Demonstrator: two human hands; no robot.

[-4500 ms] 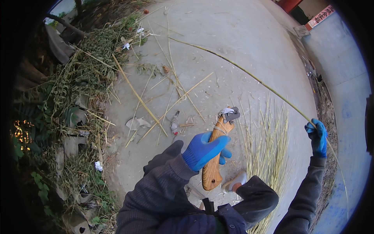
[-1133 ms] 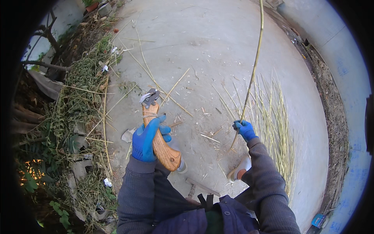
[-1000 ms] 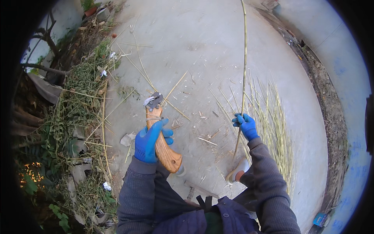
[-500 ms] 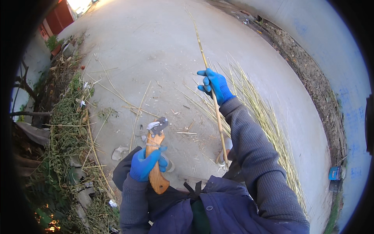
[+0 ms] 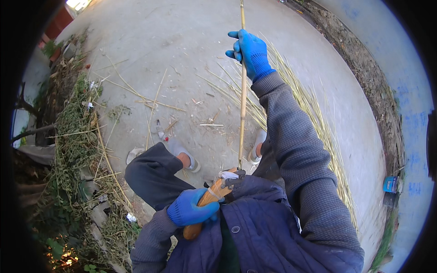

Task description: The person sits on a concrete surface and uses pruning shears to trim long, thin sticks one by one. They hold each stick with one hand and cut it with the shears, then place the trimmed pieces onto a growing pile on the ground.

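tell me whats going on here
A person in blue gloves sits over a concrete floor. The right hand grips a long thin cane stretched out in front. The left hand holds a wooden-handled tool, whose metal head meets the cane's near end by the lap. More thin stalks lie scattered to the right.

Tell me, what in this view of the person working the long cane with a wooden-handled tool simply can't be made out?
- Head view: the tool's working end, small and dark against the jacket; its shape is unclear.
- The cane's far end runs off the top edge.
- The handle's middle is covered by the left hand.
- Whether the right hand grips the cane tightly: its glove hides the fingers' undersides.
- The small blue container by the wall: too small to identify.
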